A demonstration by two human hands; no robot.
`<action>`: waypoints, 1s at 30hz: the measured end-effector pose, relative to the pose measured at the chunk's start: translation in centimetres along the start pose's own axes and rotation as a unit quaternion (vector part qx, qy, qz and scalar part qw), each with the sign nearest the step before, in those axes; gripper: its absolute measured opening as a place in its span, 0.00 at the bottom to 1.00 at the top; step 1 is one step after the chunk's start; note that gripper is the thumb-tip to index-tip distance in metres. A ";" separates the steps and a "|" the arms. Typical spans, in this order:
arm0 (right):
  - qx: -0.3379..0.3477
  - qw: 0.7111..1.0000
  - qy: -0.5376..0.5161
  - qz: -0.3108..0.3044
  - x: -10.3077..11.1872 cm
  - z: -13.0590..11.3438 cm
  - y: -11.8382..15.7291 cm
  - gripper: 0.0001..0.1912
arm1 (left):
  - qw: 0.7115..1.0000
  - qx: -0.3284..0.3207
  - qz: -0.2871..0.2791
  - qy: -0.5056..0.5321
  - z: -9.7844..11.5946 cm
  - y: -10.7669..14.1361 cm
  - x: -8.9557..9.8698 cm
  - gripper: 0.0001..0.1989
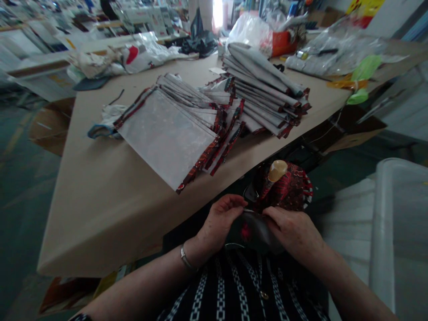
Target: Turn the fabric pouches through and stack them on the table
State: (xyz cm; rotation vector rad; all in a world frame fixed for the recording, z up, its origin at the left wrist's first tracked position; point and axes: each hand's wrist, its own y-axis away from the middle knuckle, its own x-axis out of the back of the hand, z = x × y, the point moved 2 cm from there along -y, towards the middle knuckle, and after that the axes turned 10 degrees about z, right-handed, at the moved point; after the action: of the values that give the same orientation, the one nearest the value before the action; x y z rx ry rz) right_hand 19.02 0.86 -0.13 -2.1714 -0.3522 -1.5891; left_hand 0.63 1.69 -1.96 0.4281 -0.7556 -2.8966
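Close to my body, below the table edge, both hands are near each other over a dark piece of material (262, 229) with a red spot on it. My left hand (219, 223) is closed, its thumb and forefinger pinching the piece's thin upper edge. My right hand (290, 226) is also closed, its fingers gripping the same piece at its right side. Just beyond them sits a bundle of red patterned fabric (294, 185) in what looks like a round basket, with a cream rounded object (277, 170) on top.
On the brown-covered table (110, 209) lie fanned grey translucent sheets (167, 133) with red patterned edging and a taller pile (261, 89) behind. Plastic bags (250, 31) stand at the back. A white plastic bin (384, 223) is at my right; a cardboard box (357, 133) stands under the table.
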 end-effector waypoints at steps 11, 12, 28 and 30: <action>-0.018 1.000 -0.014 -0.009 -0.3 0.2 0.0 0.08 | 0.999 -0.021 0.005 -0.034 -0.6 -0.3 0.0 0.08; -0.017 1.000 -0.011 -0.006 -0.3 0.2 0.0 0.08 | 0.999 -0.024 0.005 -0.040 -0.6 -0.3 0.0 0.08; -0.024 0.999 -0.020 -0.016 -0.6 0.6 0.0 0.09 | 0.947 -0.180 0.006 -0.265 -1.5 -1.6 0.6 0.09; -0.021 0.999 -0.017 -0.025 -0.7 0.5 0.0 0.08 | 0.929 -0.212 -0.005 -0.302 -1.5 -1.6 0.6 0.10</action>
State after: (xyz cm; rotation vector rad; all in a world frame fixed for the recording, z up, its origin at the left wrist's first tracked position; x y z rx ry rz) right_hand 19.23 1.09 -0.89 -2.2398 -0.3903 -1.6005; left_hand 0.41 2.26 -4.09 -0.5288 -0.1430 -3.0847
